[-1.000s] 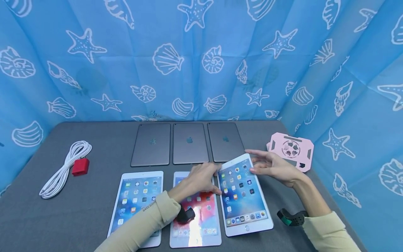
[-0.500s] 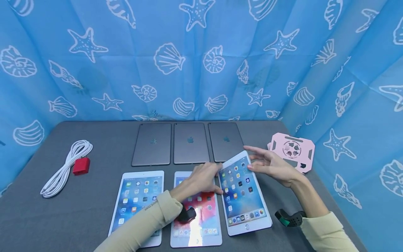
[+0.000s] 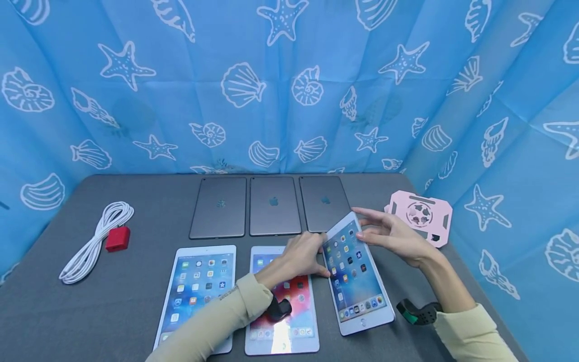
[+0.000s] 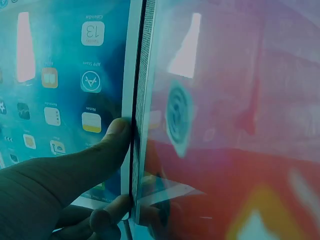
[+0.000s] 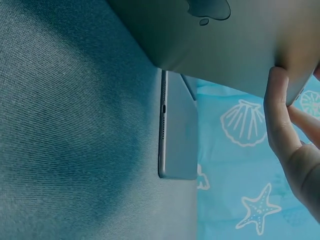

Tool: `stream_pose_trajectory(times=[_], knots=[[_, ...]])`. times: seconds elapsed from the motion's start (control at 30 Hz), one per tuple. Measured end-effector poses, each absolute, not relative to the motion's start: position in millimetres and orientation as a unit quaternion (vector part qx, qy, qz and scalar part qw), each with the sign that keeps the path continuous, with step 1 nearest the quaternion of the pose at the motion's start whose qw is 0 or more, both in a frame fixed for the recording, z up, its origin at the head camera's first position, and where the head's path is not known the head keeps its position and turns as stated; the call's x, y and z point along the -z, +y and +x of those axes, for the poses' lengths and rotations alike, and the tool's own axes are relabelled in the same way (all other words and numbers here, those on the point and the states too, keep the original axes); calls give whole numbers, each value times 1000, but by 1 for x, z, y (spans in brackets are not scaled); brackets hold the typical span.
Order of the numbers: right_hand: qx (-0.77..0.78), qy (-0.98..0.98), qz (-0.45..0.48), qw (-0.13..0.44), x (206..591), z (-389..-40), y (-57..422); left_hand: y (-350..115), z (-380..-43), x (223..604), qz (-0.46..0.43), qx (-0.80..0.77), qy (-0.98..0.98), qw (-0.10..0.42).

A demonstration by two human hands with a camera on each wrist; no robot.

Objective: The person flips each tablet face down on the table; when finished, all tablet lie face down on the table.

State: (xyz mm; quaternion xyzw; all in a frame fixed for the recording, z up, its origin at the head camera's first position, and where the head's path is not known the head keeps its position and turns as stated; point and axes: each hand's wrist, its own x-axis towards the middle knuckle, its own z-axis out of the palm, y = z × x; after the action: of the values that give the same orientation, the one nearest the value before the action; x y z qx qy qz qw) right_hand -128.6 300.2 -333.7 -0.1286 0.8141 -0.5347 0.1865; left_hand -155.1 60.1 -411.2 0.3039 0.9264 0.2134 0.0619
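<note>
Both hands hold a white-framed tablet (image 3: 357,281) tilted up off the table, its lit screen showing app icons. My left hand (image 3: 300,256) pinches its left edge near the top, thumb (image 4: 117,127) on the front frame and fingers partly hidden behind. At the upper right edge my right hand (image 3: 393,236) grips with the thumb at the front. One right finger (image 5: 277,100) presses the tablet's metal back (image 5: 225,55). Under my left forearm lies a second tablet (image 3: 300,296) with a red picture on screen. A third white tablet (image 3: 199,281) lies to its left.
Three dark tablets (image 3: 273,216) lie face down in a row at the back. On the right sits a pink case with cutouts (image 3: 420,216). A coiled white cable (image 3: 97,241) and a red charger block (image 3: 117,239) lie left. A blue curtain (image 3: 280,125) borders the grey table.
The held tablet has shifted right and tilted more steeply, so its screen looks narrower. My left hand has moved right with it; the right hand has barely moved. Everything else stays put.
</note>
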Motion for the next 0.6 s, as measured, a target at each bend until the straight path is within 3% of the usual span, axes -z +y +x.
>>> stream_pose_trajectory(times=[0.33,0.6], knots=[[515,831,-128,165,330,-126,297,69,-158,415,314,-259,909,87],[500,841,-120,168,335,-126,290,57,-165,404,346,-423,822,161]])
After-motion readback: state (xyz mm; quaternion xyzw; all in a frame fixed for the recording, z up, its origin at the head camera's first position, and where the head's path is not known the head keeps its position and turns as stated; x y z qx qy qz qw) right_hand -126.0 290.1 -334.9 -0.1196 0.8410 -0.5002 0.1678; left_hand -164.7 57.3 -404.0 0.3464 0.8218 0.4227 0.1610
